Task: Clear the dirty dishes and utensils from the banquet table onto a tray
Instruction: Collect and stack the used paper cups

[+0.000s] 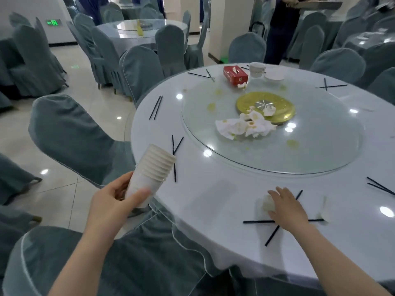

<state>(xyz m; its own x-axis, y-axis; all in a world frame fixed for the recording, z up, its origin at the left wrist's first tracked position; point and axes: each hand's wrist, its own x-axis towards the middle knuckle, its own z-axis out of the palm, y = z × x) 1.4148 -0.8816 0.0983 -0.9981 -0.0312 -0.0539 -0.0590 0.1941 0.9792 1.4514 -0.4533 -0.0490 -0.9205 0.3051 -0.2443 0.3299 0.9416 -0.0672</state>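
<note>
Left hand: the left hand, at the near-left edge of the round white counter, has its fingers and thumb curled round a tilted stack of white plastic cups, held over the counter's rim.
Right hand: the right hand lies palm down on the counter's near side, fingers spread and nearly straight, the fingertips touching a crumpled white napkin.
Crossed chopsticks: a pair of black chopsticks lies crossed on the counter under the right hand.
Folded napkin: a small white napkin piece lies on the counter just right of the right hand.
Other chopsticks: black chopstick pairs lie at intervals round the counter's outer ring.
Turntable: a round glass turntable with yellow stains sits at the counter's middle.
Napkin heap: soiled white napkins are piled on the turntable, overlapping the near edge of a gold round plate.
Tissue box: a red cardboard tissue box stands at the counter's far side.
Bowls: stacked white bowls stand just right of the tissue box, with white plates beside them.
Chairs: grey-blue covered chairs ring the counter.
</note>
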